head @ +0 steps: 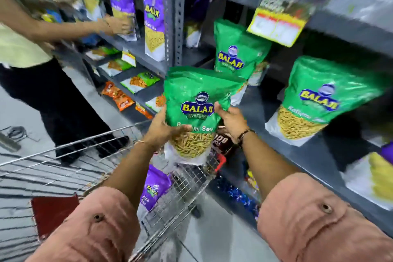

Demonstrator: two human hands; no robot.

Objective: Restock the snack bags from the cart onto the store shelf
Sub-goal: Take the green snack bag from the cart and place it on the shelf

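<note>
I hold a green Balaji Ratlami Sev bag (195, 100) upright in both hands, above the wire cart (174, 202) and in front of the grey shelf (297, 151). My left hand (163, 130) grips its lower left side, thumb across the front. My right hand (230, 120) grips its right edge. Two matching green bags stand on the shelf: one at the back (236, 51), one to the right (319, 95). A purple Aloo Sev bag (154, 189) lies in the cart.
Another person (27, 49) stands at the left, a hand (116, 24) reaching to purple bags (152, 13) on the neighbouring shelf bay. A yellow price tag (276, 25) hangs from the shelf above. Lower shelves hold flat orange and green packets (140, 81). A dark packet (223, 140) sits under my right hand.
</note>
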